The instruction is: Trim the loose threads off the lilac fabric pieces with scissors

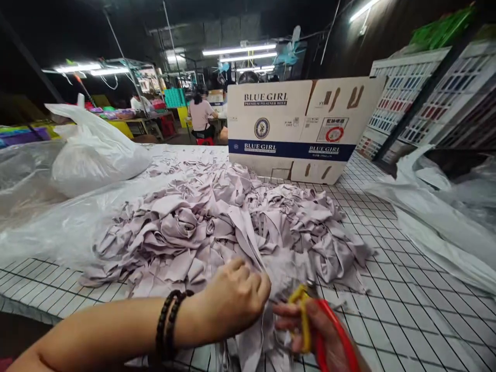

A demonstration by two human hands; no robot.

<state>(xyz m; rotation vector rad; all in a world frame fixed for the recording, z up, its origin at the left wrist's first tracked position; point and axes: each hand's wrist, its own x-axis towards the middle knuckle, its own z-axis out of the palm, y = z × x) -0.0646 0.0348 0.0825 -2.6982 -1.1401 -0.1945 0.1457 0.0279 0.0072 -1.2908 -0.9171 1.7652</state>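
My left hand [240,294], with dark bead bracelets on the wrist, is closed round a pale lilac strip of fabric [248,235]. The strip runs up from the fist onto a heap of similar fabric pieces [174,222], and fabric also hangs below the hand. Just to the right, my right hand [313,330] grips scissors [304,323] with red and yellow handles. Their blades are blurred and point away from me, close to the heap's near right edge; whether they touch fabric I cannot tell.
Behind the heap a Blue Girl beer carton [287,129] stands on the grid-patterned table [395,289]. Clear plastic and a full white bag [96,155] lie at left, white plastic bags [437,206] at right. A person [200,116] sits farther back; stacked crates [406,93] rise at right.
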